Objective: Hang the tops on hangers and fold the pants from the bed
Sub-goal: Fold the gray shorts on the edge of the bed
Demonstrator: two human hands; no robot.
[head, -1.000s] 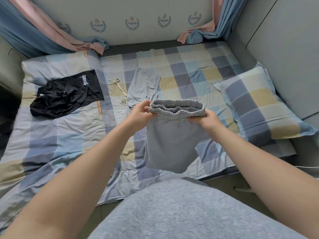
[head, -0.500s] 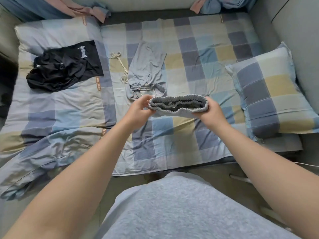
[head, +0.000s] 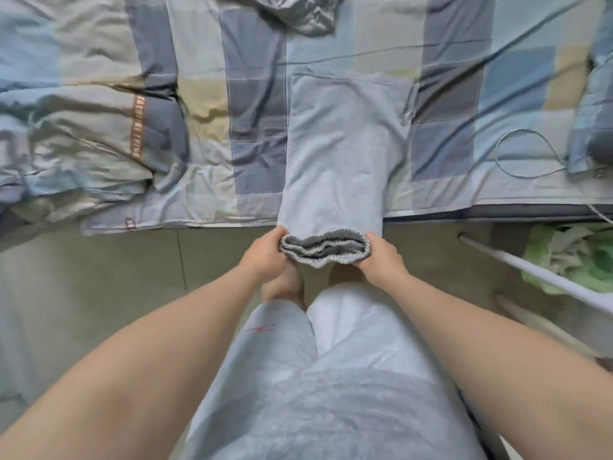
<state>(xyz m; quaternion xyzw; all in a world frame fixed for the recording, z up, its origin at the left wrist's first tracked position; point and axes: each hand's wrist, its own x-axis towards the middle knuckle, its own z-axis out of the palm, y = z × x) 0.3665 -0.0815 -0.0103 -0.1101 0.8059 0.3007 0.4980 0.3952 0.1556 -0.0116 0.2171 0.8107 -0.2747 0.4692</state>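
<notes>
Across the checked bed the grey shorts I held in the air a moment ago now lie flat toward 12 o'clock, ready for folding, their elastic waistband at 6 o'clock pinched between my left hand and right hand.

The single head camera looks steeply down from above the person's own body, close in, with the bed edge across the top, the floor below it, and the left hand and right hand meeting the pants at mid-frame.
</notes>
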